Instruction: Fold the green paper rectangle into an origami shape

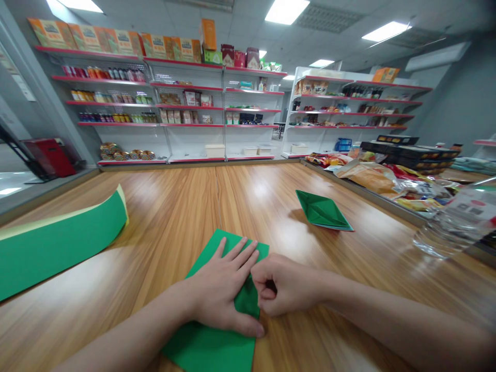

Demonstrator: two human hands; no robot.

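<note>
- Nearest the camera, a green paper sheet [213,346] lies on the wood-grain tabletop [174,206], running from lower centre to the frame's bottom edge. It should be very light, bendable, and quick to slide or crease; whether it is one layer or folded, I cannot tell.
- At the left edge, a larger piece of green paper [70,240] curls up at its right end, with pale yellow along its upper edge. That springy raised end looks the easiest place to pinch.
- At lower centre, the left hand [220,289] is spread flat over the green paper sheet, palm down, gripping nothing. Such broad pressure should suit thin paper that would otherwise skid.
- Just right of it, the right hand [277,284] is curled into a loose fist at the sheet's right edge, nothing visible inside; I cannot tell whether its hidden fingertips pinch the paper. A bare corner would be the gentlest hold.
- Right of centre, a folded green paper piece [323,212] rests apart, probably stiffer along its folds yet easily crushed; take it lightly by an outer edge.
- At far right stands a clear plastic bottle [453,222], likely smooth and slippery.
</note>
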